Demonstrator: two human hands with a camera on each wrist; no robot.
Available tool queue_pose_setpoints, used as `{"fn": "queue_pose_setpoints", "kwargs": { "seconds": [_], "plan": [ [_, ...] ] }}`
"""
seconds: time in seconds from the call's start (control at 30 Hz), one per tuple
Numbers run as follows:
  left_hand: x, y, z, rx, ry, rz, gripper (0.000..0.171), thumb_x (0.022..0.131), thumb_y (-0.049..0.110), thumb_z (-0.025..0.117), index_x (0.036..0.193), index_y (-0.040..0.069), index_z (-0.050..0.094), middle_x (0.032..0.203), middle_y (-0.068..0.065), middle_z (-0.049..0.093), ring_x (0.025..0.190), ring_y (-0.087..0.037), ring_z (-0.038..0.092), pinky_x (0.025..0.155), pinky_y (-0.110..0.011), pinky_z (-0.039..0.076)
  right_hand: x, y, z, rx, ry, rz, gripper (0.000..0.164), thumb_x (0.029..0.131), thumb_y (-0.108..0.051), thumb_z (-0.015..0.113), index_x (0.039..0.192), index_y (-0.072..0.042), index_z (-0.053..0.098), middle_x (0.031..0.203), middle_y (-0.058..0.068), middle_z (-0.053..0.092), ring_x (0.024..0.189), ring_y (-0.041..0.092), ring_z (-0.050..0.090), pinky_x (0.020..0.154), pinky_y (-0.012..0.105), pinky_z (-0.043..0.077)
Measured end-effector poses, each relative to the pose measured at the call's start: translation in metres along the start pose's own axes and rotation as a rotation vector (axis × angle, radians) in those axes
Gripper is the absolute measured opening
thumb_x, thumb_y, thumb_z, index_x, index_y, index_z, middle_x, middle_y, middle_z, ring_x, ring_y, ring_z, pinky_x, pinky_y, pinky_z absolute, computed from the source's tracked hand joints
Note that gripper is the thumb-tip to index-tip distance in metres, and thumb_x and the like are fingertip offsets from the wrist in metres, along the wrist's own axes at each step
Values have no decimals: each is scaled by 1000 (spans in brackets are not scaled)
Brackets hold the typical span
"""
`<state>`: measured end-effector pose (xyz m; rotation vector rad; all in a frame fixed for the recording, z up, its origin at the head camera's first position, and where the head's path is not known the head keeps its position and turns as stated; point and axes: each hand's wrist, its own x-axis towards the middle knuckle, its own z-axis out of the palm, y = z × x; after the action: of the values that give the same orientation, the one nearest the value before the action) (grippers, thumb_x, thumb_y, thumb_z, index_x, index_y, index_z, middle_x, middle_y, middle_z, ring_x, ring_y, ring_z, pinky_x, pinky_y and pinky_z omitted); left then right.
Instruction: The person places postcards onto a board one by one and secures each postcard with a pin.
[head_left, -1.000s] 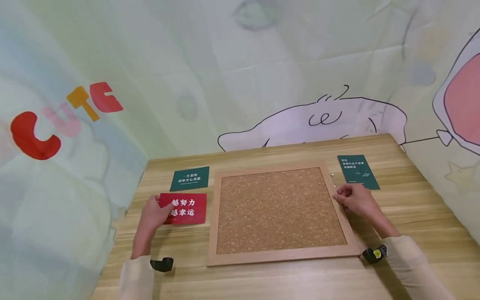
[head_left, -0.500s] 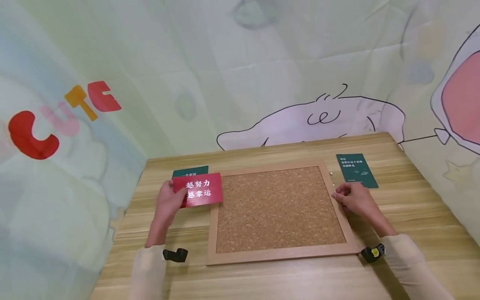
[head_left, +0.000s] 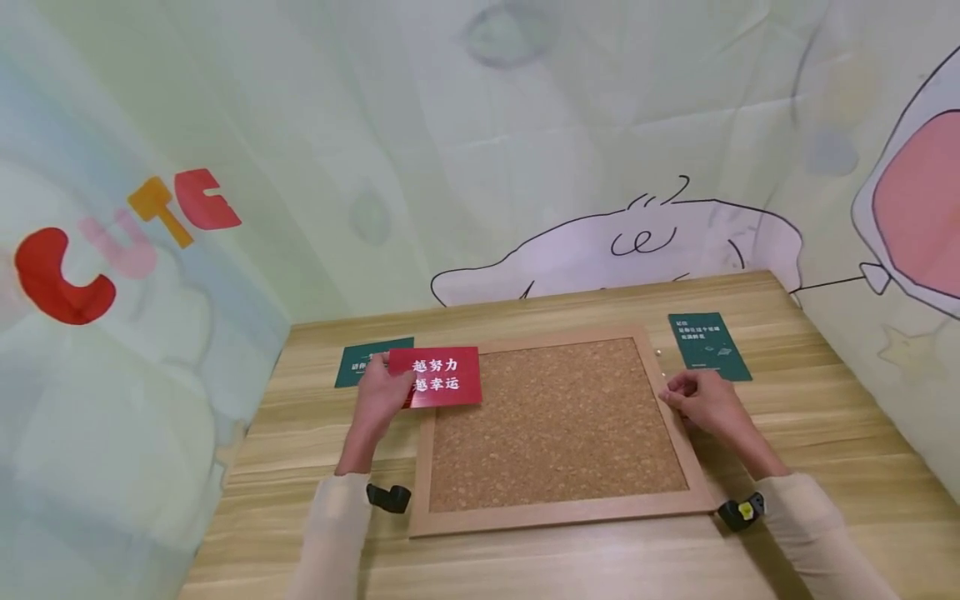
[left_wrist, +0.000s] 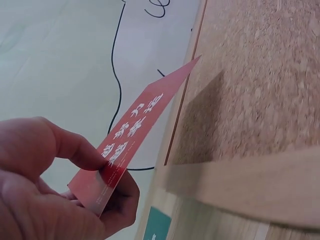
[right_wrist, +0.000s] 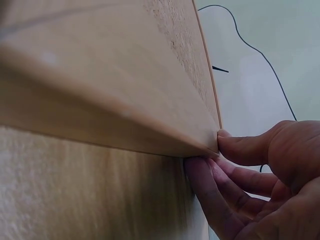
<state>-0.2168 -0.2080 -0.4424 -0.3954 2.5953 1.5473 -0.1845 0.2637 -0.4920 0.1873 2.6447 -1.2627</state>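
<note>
My left hand (head_left: 382,396) pinches a red card (head_left: 446,377) with white lettering by its left end, thumb on the printed face. Its free end overlaps the upper left part of the cork board (head_left: 555,425); in the left wrist view the card is tilted, raised above the cork, and casts a shadow there. The board has a light wood frame (head_left: 570,510) and lies flat on the table. At its right side, my right hand (head_left: 705,404) grips the frame edge, thumb (right_wrist: 237,145) at the top and fingers against the side.
A green card (head_left: 352,362) lies at the back left, partly hidden behind the left hand and the red card. Another green card (head_left: 708,346) lies at the back right. Small shiny bits (head_left: 658,352) sit by the frame's right edge. A printed cloth (head_left: 360,167) hangs behind the table (head_left: 525,567).
My left hand has lifted the red card from the table on the left and carried it rightward, over the board's upper left part. The right hand has stayed at the frame's right side.
</note>
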Motion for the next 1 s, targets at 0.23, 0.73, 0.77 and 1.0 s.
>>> {"fn": "queue_pose_setpoints", "kwargs": {
  "seconds": [0.23,0.73,0.77,1.0],
  "plan": [
    [5,-1,19,16,-10,7,58,102,15,62,148,-4,32,145,-27,45,129,-41,52,101,-52,53,0,-1,3,7,6,-3,28,103,-17,68,114,8,65,93,18,64,74,21,63,63,33,60],
    [9,-1,47,131,17,11,45,95,16,68,131,-3,48,119,-24,61,105,-36,64,84,-40,59,-1,2,1,-1,17,-22,25,101,-15,69,111,7,66,92,17,64,72,21,62,62,33,60],
    [9,-1,49,150,22,18,44,95,17,68,130,-3,50,117,-23,62,103,-35,63,82,-39,59,-1,2,1,0,19,-22,24,101,-15,69,111,7,66,91,17,64,72,21,62,61,32,60],
    [5,0,54,195,54,64,47,95,19,73,130,-5,55,119,-24,65,103,-36,64,88,-48,60,-2,1,1,10,19,-15,26,101,-15,69,112,8,65,93,18,64,73,22,62,62,33,60]
  ]
}}
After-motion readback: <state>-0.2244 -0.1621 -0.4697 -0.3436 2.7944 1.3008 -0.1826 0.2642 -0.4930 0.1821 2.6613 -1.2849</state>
